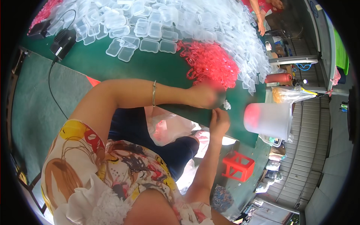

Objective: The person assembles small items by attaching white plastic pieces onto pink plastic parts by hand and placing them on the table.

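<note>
My left hand point(198, 96), a bangle on its wrist, reaches over the green table's near edge. A dark blurred spot covers its fingers, so their grip and anything in them are hidden. Just below it is my right hand point(220, 122), thumb and fingers pinched together; whatever they hold is too small to make out. Beside the fingertips lie small white pieces point(227, 105). A tangled heap of glossy pinkish-red plastic loops or strips point(210, 62) rests right beyond my left hand. Behind it spreads a large pile of clear plastic cases point(150, 28).
A translucent bucket point(273, 120) with something pink inside stands at the table's right. A black device point(63, 44) with a cable sits at the left edge of the table point(150, 62). A red stool point(239, 167) stands below. Another person's hand point(261, 27) is at the far right.
</note>
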`<move>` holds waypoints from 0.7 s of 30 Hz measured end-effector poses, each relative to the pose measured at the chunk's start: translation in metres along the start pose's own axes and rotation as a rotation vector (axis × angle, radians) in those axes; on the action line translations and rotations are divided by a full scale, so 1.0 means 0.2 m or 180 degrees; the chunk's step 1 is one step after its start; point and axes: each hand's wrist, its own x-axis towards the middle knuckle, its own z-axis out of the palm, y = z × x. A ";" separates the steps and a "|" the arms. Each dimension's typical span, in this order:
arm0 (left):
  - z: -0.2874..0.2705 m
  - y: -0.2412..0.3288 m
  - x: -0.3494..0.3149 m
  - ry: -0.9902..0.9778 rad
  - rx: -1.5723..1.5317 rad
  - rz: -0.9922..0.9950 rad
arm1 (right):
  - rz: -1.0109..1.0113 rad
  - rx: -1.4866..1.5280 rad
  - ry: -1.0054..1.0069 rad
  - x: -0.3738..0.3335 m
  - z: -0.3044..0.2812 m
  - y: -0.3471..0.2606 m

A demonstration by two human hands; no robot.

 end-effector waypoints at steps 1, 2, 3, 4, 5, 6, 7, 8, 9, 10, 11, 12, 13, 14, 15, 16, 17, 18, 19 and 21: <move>0.00 0.00 -0.01 -0.0017 -0.0004 0.0008 | -0.0037 0.0032 -0.0006 0.01 0.00 0.00; 0.00 0.01 -0.01 -0.0032 0.0016 -0.0009 | -0.0092 0.0069 -0.0011 0.03 0.00 0.00; 0.00 0.01 0.00 -0.0044 0.0035 -0.0028 | -0.0096 0.0066 -0.0004 0.03 -0.01 -0.01; 0.00 0.01 0.00 -0.0040 0.0039 -0.0022 | 0.0358 0.0371 -0.0052 0.02 -0.01 -0.04; 0.00 0.01 0.00 -0.0080 0.0002 -0.0030 | 0.0813 0.0682 -0.0106 0.02 -0.01 -0.06; 0.00 0.00 0.00 -0.0118 -0.0035 -0.0041 | 0.0807 0.0688 -0.0108 0.02 0.00 -0.06; 0.00 0.00 0.00 -0.0111 -0.0031 -0.0047 | 0.0901 0.0849 -0.0138 0.03 0.01 -0.07; 0.00 0.00 0.00 -0.0106 0.0012 -0.0059 | 0.1005 0.1008 -0.0166 0.03 0.02 -0.07; 0.00 0.01 0.00 -0.0101 0.0054 -0.0074 | 0.1011 0.1012 -0.0172 0.03 0.03 -0.06; 0.00 0.01 0.00 -0.0105 0.0052 -0.0084 | 0.1011 0.1004 -0.0157 0.02 0.05 -0.04; 0.00 0.01 0.01 -0.0079 0.0073 -0.0101 | 0.1008 0.0998 -0.0147 0.03 0.06 -0.04; 0.00 0.01 0.00 -0.0054 0.0093 -0.0119 | 0.1013 0.1006 -0.0161 0.03 0.06 -0.03; 0.00 0.01 0.00 -0.0054 0.0091 -0.0135 | 0.0975 0.0979 -0.0248 0.03 0.05 -0.03; -0.01 0.02 -0.01 -0.0085 0.0044 -0.0153 | 0.0935 0.0946 -0.0327 0.03 0.05 -0.02; -0.01 0.03 0.00 -0.0115 -0.0003 -0.0169 | 0.0937 0.0947 -0.0332 0.04 0.04 -0.01; 0.00 0.02 0.00 -0.0114 -0.0007 -0.0172 | 0.0764 0.0823 -0.0440 0.05 0.04 0.00; 0.00 0.02 0.00 -0.0090 0.0003 -0.0157 | 0.0595 0.0699 -0.0550 0.05 0.04 0.00; 0.00 0.03 0.01 -0.0065 0.0012 -0.0138 | 0.0597 0.0695 -0.0553 0.06 0.03 0.00; 0.00 0.02 0.01 -0.0064 0.0006 -0.0134 | 0.0476 0.0633 -0.0577 0.08 0.03 0.00; -0.01 0.02 0.01 0.0004 0.0054 -0.0096 | 0.0339 0.0554 -0.0593 0.10 0.02 0.00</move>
